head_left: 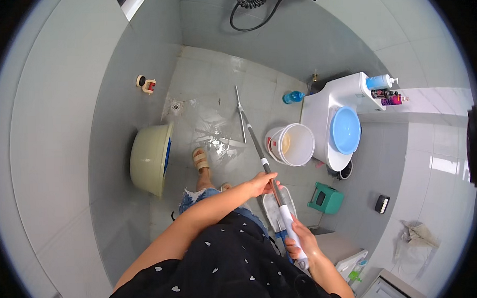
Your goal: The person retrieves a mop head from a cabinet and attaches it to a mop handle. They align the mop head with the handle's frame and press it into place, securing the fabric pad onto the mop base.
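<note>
The left hand (263, 182) is gripping the squeegee pole (259, 153) partway down, while the right hand (298, 244) is wrapping around its white upper end, nearer the body. The pole is slanting away across the wet floor (210, 102), its blade (240, 115) lying just left of the white bucket (292, 144).

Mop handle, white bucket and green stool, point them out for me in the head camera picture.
mop handle (255, 143): head view, on the grey shaft above the left hand.
white bucket (299, 145): head view, on its inner wall.
green stool (326, 198): head view, on its top face.
</note>
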Tool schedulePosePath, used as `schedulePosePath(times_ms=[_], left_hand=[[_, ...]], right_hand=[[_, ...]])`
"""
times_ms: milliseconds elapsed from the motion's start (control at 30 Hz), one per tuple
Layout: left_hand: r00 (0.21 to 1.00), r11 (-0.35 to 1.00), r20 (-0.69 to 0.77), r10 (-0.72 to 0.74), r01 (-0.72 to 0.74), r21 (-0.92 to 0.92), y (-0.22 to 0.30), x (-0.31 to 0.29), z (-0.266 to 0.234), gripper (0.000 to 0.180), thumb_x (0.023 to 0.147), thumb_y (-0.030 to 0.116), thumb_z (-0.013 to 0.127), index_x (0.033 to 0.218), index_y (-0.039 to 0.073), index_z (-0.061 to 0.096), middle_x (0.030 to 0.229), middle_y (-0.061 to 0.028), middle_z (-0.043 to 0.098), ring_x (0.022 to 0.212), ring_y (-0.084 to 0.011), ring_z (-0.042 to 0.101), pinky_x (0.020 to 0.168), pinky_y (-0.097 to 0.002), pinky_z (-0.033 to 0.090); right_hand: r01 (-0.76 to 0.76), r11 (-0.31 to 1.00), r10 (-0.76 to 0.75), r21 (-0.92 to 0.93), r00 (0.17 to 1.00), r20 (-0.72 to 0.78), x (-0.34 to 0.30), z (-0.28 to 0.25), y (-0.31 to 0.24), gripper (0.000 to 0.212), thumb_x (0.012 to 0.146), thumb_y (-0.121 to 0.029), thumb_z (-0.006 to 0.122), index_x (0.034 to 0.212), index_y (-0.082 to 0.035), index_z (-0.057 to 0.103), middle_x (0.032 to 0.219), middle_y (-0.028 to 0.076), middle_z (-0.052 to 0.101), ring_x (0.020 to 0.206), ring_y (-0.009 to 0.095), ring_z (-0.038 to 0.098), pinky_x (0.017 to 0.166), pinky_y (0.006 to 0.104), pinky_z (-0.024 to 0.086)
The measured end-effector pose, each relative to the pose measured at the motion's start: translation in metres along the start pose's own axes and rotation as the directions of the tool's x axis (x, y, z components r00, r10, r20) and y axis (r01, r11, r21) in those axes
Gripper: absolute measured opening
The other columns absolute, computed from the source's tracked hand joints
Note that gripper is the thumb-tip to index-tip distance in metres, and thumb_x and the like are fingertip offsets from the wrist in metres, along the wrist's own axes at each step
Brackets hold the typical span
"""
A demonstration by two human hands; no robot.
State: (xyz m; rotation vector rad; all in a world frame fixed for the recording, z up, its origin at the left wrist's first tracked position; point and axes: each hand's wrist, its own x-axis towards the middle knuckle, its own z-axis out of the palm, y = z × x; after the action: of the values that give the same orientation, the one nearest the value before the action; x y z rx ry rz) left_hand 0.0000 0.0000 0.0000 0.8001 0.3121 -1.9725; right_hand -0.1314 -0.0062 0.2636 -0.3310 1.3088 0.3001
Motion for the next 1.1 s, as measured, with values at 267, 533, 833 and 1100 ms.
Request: schedulePosePath(times_ms=[267, 533, 833, 1100], left_hand=[[0.995, 0.997, -0.084, -0.058, 0.054, -0.051, -0.073, -0.012, -0.022, 0.016, 0.091, 0.023, 0.055, 0.096, 0.009, 0.048, 0.089, -0.0060, 0.065, 0.085, -0.0235, 0.069, 0.068, -0.0346, 0.057], [0.998, 1.000, 0.066, -0.006, 0.006, 0.004, -0.106, -0.033, -0.036, 0.023, 0.091, 0.031, 0.059, 0.095, 0.010, 0.052, 0.105, -0.0106, 0.064, 0.101, -0.0244, 0.063, 0.090, -0.0374, 0.050], [0.915, 0.954, 0.272, -0.299, 0.278, 0.113, -0.198, -0.019, 0.020, 0.035, 0.090, 0.035, 0.057, 0.109, 0.005, 0.057, 0.117, -0.0121, 0.062, 0.107, -0.0217, 0.059, 0.098, -0.0354, 0.044], [0.831, 0.835, 0.121, -0.543, 0.518, 0.188, -0.260, 0.012, 0.040, 0.034, 0.085, 0.029, 0.057, 0.103, 0.000, 0.059, 0.111, -0.0136, 0.063, 0.104, -0.0219, 0.060, 0.091, -0.0333, 0.050]], right_hand=[[-0.067, 0.998, 0.067, 0.015, 0.998, -0.003, -0.006, -0.025, 0.060, 0.054, 0.097, -0.039, 0.043, 0.144, -0.043, 0.017, 0.063, 0.003, 0.040, 0.039, 0.011, 0.032, 0.035, 0.0255, 0.032], [-0.009, 0.997, 0.012, -0.075, 0.999, 0.043, -0.005, -0.084, 0.092, 0.054, 0.096, -0.036, 0.046, 0.144, -0.037, 0.023, 0.061, 0.003, 0.043, 0.038, 0.011, 0.033, 0.034, 0.0245, 0.028], [-0.012, 0.737, -0.115, -0.675, 0.983, -0.143, -0.092, -0.151, 0.136, 0.060, 0.095, -0.023, 0.051, 0.146, -0.031, 0.022, 0.057, 0.002, 0.045, 0.038, 0.010, 0.043, 0.036, 0.0270, 0.039], [-0.108, 0.610, -0.083, -0.785, 0.976, -0.200, -0.104, -0.192, 0.151, 0.058, 0.093, -0.017, 0.053, 0.145, -0.024, 0.028, 0.056, 0.001, 0.049, 0.041, 0.010, 0.048, 0.041, 0.0274, 0.044]])
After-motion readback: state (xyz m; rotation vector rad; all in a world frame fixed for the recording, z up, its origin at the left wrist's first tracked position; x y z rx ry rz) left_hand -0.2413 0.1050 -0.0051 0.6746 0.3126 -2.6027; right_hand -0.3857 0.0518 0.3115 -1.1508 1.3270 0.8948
